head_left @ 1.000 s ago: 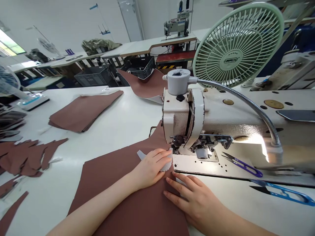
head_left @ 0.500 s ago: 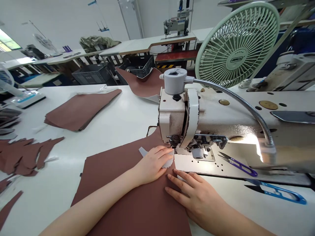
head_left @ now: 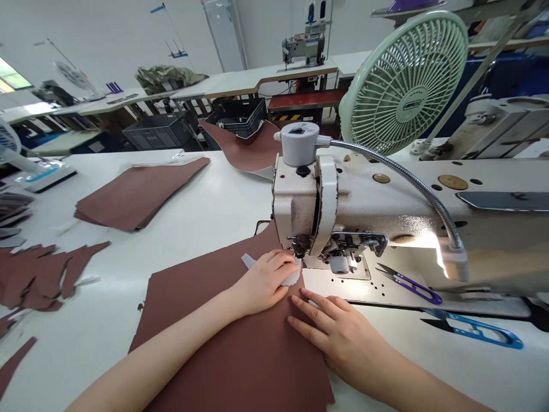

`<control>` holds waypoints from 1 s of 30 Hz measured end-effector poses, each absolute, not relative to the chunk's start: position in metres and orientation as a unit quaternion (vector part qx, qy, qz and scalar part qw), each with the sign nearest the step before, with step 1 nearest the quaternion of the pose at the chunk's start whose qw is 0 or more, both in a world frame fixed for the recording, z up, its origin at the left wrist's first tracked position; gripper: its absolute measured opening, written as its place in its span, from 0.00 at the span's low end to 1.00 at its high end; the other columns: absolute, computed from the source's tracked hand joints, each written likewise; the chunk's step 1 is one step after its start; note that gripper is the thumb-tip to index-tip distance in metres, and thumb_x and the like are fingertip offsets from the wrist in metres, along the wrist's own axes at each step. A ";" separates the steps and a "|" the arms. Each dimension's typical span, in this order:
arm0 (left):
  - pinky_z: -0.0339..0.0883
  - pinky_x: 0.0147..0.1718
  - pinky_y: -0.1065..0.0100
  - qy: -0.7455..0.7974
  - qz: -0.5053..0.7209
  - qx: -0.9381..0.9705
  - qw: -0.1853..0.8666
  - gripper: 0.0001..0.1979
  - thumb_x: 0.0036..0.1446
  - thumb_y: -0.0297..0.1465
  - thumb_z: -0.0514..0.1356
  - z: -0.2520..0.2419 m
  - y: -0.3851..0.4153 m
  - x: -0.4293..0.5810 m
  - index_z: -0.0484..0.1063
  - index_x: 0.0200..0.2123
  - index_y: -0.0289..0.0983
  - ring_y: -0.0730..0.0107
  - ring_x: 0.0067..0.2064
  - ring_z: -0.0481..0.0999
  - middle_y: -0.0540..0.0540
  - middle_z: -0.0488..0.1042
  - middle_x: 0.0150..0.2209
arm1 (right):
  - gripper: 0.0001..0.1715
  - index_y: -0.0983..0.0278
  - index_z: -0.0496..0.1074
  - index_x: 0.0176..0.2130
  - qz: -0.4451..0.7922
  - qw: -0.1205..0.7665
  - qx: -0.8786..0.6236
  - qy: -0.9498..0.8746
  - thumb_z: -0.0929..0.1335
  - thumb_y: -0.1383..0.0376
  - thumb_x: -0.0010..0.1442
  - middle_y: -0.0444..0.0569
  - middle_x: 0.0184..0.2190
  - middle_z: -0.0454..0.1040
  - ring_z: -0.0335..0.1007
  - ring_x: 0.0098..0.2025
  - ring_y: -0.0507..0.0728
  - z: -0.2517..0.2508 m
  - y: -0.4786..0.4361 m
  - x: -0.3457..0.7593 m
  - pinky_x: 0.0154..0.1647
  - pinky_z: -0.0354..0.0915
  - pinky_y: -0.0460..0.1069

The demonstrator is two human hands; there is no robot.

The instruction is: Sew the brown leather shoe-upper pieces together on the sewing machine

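Note:
A large brown fabric panel lies on the white table, its far corner under the head of a cream sewing machine. My left hand presses a small grey mesh strip onto the panel right beside the needle and presser foot. My right hand lies flat with fingers spread on the panel's right edge, just in front of the machine bed.
Purple thread snips lie on the machine bed and blue snips on the table to the right. A stack of brown panels and brown offcuts sit at left. A green fan stands behind the machine.
Both hands and the panel have edged slightly away from me toward the needle. The view has shifted a little to the right and up.

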State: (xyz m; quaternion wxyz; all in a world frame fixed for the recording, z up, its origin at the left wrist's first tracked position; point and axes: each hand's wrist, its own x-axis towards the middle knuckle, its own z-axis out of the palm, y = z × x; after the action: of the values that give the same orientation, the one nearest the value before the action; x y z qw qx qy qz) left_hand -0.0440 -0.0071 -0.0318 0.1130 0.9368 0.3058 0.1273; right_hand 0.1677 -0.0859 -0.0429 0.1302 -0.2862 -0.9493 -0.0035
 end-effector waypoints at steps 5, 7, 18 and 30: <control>0.61 0.45 0.61 0.290 0.117 0.948 0.065 0.19 0.56 0.17 0.47 -0.031 -0.011 -0.046 0.66 0.48 0.36 0.64 0.49 0.66 0.45 0.71 0.46 | 0.18 0.65 0.71 0.49 -0.024 0.168 -0.273 -0.947 0.61 0.63 0.63 0.50 0.53 0.71 0.68 0.51 0.60 -0.036 -0.093 0.168 0.43 0.65 0.52; 0.59 0.42 0.61 0.282 0.121 0.952 0.015 0.17 0.61 0.19 0.45 -0.032 -0.013 -0.046 0.67 0.48 0.37 0.64 0.47 0.67 0.46 0.73 0.46 | 0.15 0.65 0.73 0.45 -0.020 0.186 -0.267 -0.945 0.62 0.63 0.62 0.48 0.49 0.74 0.70 0.46 0.56 -0.033 -0.097 0.168 0.40 0.65 0.50; 0.62 0.41 0.66 0.240 0.110 0.964 -0.025 0.16 0.62 0.21 0.45 -0.033 0.000 -0.048 0.67 0.49 0.34 0.66 0.43 0.66 0.45 0.74 0.43 | 0.17 0.70 0.72 0.44 -0.012 0.165 -0.238 -0.957 0.62 0.63 0.61 0.54 0.46 0.75 0.68 0.38 0.57 -0.034 -0.096 0.169 0.36 0.63 0.52; 0.60 0.37 0.71 0.121 0.140 0.982 -0.031 0.15 0.65 0.27 0.48 -0.024 0.036 -0.055 0.74 0.39 0.44 0.74 0.38 0.71 0.52 0.77 0.38 | 0.16 0.67 0.73 0.42 0.001 0.242 -0.255 -0.936 0.59 0.66 0.63 0.52 0.45 0.76 0.69 0.41 0.56 -0.042 -0.089 0.168 0.40 0.64 0.50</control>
State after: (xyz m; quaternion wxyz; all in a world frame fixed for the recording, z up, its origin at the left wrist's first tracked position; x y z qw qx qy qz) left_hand -0.0549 0.0358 -0.0236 -0.0308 0.9823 0.1211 0.1399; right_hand 0.1681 -0.0886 -0.0421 0.2419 -0.2548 -0.9362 0.0008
